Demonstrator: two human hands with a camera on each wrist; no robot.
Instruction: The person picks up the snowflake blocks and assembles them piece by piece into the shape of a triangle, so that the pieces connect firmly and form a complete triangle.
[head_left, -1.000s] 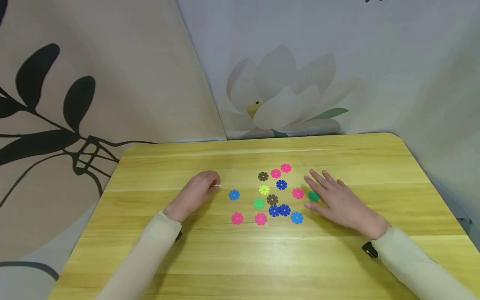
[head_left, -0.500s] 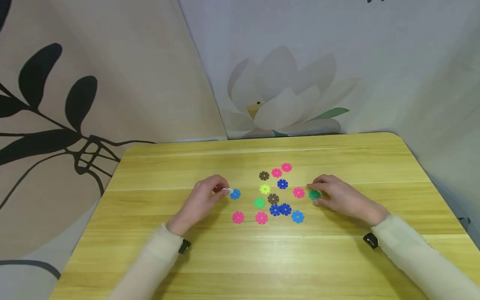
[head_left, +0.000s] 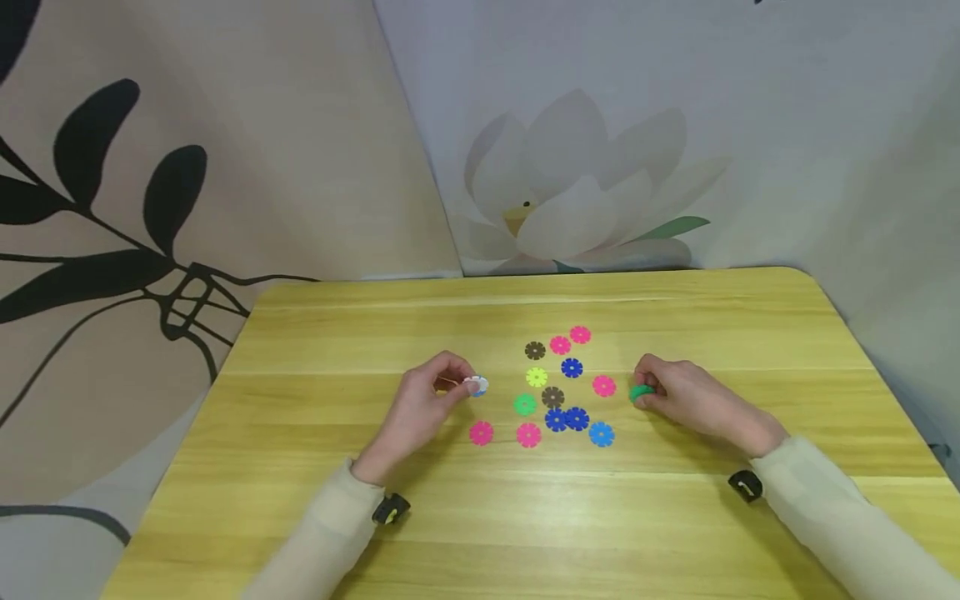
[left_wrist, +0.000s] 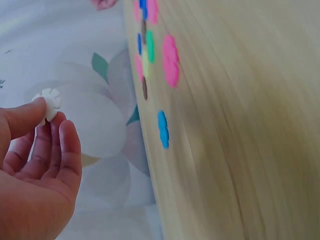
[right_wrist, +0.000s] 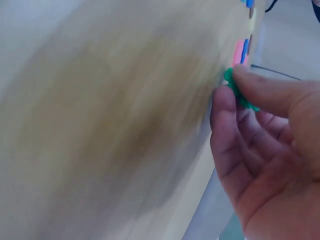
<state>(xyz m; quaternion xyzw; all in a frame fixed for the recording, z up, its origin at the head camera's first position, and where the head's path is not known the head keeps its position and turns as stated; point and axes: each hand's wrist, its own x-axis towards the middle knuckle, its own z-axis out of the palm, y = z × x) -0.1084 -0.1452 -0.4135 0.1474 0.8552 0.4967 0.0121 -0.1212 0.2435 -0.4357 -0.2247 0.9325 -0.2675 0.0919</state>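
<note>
My left hand (head_left: 423,400) pinches a white snowflake disc (left_wrist: 51,103) between thumb and fingers, held above the table. In the head view this disc overlaps a light blue snowflake disc (left_wrist: 163,129) that lies on the wood. To the right, my right hand (head_left: 690,396) grips a dark green snowflake disc (head_left: 641,392) by thumb and fingertips. Between the hands lie several flat discs, among them a yellow disc (head_left: 536,377), a light green disc (head_left: 525,405), a brown disc (head_left: 552,397) and a pink disc (head_left: 603,386).
Two dark blue discs (head_left: 566,419) overlap near the front of the group, beside another light blue disc (head_left: 602,434). Farther back are two pink discs (head_left: 570,340). The wooden table (head_left: 480,525) ends at a patterned backdrop (head_left: 600,167).
My left hand has moved right with the white disc, over the light blue one. The right hand, spread flat a second ago, has closed its fingers on the dark green disc and picked it up.
</note>
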